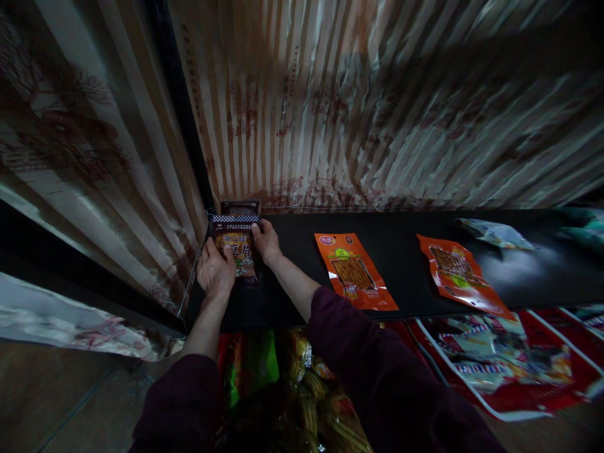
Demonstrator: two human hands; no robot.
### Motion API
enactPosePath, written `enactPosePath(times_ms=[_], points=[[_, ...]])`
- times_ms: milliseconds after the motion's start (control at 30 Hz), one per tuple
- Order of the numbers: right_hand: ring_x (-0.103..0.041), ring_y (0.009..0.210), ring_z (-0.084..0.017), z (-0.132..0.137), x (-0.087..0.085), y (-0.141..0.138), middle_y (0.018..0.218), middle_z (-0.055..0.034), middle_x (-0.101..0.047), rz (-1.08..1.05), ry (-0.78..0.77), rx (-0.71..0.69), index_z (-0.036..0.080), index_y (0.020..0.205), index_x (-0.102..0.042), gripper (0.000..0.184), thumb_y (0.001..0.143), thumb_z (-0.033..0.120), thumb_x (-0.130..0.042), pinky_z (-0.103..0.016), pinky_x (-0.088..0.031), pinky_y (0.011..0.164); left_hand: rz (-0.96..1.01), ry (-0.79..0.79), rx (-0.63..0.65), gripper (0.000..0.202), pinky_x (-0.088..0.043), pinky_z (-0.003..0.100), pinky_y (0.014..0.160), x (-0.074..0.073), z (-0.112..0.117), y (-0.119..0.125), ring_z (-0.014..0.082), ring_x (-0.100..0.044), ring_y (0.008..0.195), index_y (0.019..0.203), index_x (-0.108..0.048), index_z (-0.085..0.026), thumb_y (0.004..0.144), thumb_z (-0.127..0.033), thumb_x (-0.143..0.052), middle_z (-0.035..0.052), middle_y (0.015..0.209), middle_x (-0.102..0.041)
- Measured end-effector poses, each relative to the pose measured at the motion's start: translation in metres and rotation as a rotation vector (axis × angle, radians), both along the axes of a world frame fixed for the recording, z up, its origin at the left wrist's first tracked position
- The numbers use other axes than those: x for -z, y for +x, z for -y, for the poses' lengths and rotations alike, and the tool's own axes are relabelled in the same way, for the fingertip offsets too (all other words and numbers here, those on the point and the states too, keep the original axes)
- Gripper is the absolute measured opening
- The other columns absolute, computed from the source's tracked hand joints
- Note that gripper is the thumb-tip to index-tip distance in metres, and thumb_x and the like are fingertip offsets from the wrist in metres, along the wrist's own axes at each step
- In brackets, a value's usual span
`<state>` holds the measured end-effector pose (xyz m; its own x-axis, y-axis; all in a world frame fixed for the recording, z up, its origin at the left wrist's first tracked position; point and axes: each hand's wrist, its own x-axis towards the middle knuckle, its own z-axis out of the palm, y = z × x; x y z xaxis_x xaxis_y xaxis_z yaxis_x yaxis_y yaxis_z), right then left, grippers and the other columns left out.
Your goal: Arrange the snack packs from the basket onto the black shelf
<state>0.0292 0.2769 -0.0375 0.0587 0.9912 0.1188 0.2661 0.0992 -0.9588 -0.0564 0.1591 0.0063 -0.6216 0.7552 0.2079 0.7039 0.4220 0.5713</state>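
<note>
A dark brown snack packet (244,251) with a checked top edge stands at the left end of the black shelf (292,251). My left hand (217,267) grips its left side, with fingers curled over the front. The thumb and fingers of my right hand (267,242) pinch its upper right edge. Just behind it, the top of a second brown packet (240,205) shows, the rest hidden. To the right of my right hand, an orange snack packet (353,274) lies flat on the shelf.
Another orange packet (457,270) overlaps the shelf's front edge. A pale packet (497,234) and a blurred green one (582,225) lie farther right. Below are bagged snacks (309,402) and red bags (519,358). A dark post (182,107) and patterned curtain (330,126) border the shelf.
</note>
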Motion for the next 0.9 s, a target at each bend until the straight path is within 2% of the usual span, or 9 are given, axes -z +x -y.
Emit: enactPosePath(times_ms=[300,533,667,900], points=[[-0.063,0.099,-0.017,-0.008,0.003,-0.008,0.107,-0.0044,-0.068,-0.02,0.084,-0.075,0.022,0.114,-0.057,0.031,0.084,0.03,-0.056,-0.033,-0.044,0.094,0.006,0.031,-0.021,0.054,-0.04,0.039,0.1,0.007,-0.012,-0.006,0.0298,-0.052,0.119,0.136,-0.042,-0.006,0.089,-0.033,-0.041,0.0192,0.13,-0.055],[-0.062,0.102,-0.016,-0.019,0.012,-0.009,0.108,-0.0035,-0.068,-0.004,0.089,-0.115,0.022,0.117,-0.055,0.034,0.084,0.028,-0.057,-0.033,-0.044,0.097,-0.005,0.08,-0.041,0.05,-0.041,0.042,0.098,0.011,-0.013,-0.003,0.0303,-0.053,0.116,0.132,-0.048,-0.006,0.089,-0.031,-0.042,0.0199,0.126,-0.057],[-0.063,0.101,-0.016,-0.018,0.007,-0.009,0.107,-0.0024,-0.069,0.003,0.072,-0.124,0.023,0.116,-0.056,0.033,0.083,0.026,-0.058,-0.032,-0.044,0.097,-0.004,0.096,-0.048,0.05,-0.041,0.043,0.098,0.012,-0.013,-0.003,0.0313,-0.052,0.118,0.132,-0.048,-0.007,0.089,-0.032,-0.041,0.019,0.129,-0.056],[-0.061,0.103,-0.018,-0.01,-0.005,-0.003,0.113,-0.0061,-0.066,0.072,0.021,-0.055,0.02,0.116,-0.057,0.034,0.084,0.031,-0.057,-0.032,-0.044,0.097,-0.024,0.084,-0.028,0.053,-0.039,0.043,0.102,0.01,-0.011,-0.004,0.0321,-0.048,0.123,0.133,-0.047,-0.006,0.09,-0.035,-0.039,0.0196,0.137,-0.048]])
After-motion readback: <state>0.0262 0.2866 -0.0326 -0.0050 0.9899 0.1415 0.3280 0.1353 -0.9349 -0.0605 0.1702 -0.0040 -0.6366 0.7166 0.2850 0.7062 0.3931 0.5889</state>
